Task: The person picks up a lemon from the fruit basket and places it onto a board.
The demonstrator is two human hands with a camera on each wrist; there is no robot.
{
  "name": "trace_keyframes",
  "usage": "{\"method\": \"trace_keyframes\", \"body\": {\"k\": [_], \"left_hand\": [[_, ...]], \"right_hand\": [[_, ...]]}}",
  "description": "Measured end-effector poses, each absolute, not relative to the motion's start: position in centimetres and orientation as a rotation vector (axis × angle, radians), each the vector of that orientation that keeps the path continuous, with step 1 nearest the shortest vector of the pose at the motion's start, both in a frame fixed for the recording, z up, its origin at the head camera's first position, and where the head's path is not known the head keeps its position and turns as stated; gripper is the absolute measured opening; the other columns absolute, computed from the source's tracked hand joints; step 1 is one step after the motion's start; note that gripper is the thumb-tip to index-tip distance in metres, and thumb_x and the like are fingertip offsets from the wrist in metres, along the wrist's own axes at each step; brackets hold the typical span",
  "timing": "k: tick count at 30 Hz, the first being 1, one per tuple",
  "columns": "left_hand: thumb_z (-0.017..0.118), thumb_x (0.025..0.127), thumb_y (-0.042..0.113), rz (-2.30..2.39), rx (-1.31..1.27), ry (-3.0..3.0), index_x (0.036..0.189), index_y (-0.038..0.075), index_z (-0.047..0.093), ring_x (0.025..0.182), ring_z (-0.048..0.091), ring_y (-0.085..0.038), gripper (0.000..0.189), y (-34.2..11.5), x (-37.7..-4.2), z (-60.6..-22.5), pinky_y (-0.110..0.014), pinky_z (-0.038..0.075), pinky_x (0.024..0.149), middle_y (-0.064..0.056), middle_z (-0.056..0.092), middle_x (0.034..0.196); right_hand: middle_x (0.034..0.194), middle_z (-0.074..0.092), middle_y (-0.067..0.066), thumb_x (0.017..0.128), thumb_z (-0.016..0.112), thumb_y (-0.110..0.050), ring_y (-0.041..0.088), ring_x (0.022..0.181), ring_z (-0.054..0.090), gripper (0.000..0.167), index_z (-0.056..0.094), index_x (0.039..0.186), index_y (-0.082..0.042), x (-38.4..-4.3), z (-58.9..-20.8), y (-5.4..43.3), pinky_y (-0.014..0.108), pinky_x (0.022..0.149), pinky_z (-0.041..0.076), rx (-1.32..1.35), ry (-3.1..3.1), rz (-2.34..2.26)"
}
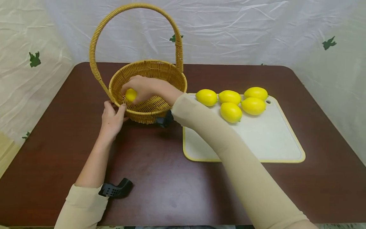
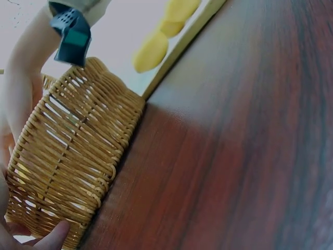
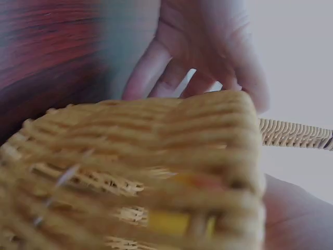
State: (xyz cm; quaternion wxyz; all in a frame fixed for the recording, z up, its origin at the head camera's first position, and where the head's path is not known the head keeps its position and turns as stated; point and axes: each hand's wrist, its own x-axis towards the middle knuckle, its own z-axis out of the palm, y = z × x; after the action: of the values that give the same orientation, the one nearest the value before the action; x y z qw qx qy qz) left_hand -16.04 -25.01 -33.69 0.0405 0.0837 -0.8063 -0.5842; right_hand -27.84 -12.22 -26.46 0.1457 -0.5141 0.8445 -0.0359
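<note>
A wicker basket (image 1: 147, 118) with a tall arched handle stands at the table's left. My left hand (image 1: 111, 119) grips it at the near left, by the foot of the handle, and the left wrist view shows fingertips (image 2: 58, 235) against the woven wall. Inside the basket, my right hand (image 1: 145, 87) holds a lemon (image 1: 131, 94) low, its fingers curled round the fruit. Through gaps in the weave, the right wrist view shows a yellow patch of the lemon (image 3: 169, 222). Several more lemons (image 1: 231, 112) lie grouped on a white cutting board (image 1: 271, 140).
The yellow-edged board lies right of the basket on a dark brown table (image 1: 160, 190). My right forearm crosses over the board's near left part. Whitish sheeting (image 1: 228, 35) with green leaf shapes hangs behind the table and at both sides.
</note>
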Motion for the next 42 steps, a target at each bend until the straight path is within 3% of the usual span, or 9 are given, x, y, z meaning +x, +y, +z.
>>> {"method": "trace_keyframes", "body": {"k": [21,42], "left_hand": [[0.036,0.096,0.032,-1.767,0.283,-2.489,0.133,-0.001,0.018,0.119,0.042,-0.030,0.053,-26.2,-16.3,-33.9,-0.039,0.047,0.092,-0.022,0.028,0.135],[0.035,0.097,0.032,-1.776,0.274,-2.473,0.132,-0.003,0.016,0.120,0.040,-0.034,0.053,-27.5,-15.3,-34.0,-0.040,0.045,0.094,-0.024,0.028,0.133]], "right_hand": [[0.128,0.044,0.005,0.085,0.061,-0.026,0.017,0.109,0.042,0.046,0.052,0.129,-0.019,-26.5,-26.0,-8.8,0.020,0.084,0.040,-1.551,2.539,-0.366],[0.129,0.044,0.010,0.085,0.064,-0.028,0.019,0.111,0.044,0.049,0.051,0.130,-0.015,-24.8,-25.8,-5.8,0.025,0.090,0.040,-1.743,2.628,-0.579]]}}
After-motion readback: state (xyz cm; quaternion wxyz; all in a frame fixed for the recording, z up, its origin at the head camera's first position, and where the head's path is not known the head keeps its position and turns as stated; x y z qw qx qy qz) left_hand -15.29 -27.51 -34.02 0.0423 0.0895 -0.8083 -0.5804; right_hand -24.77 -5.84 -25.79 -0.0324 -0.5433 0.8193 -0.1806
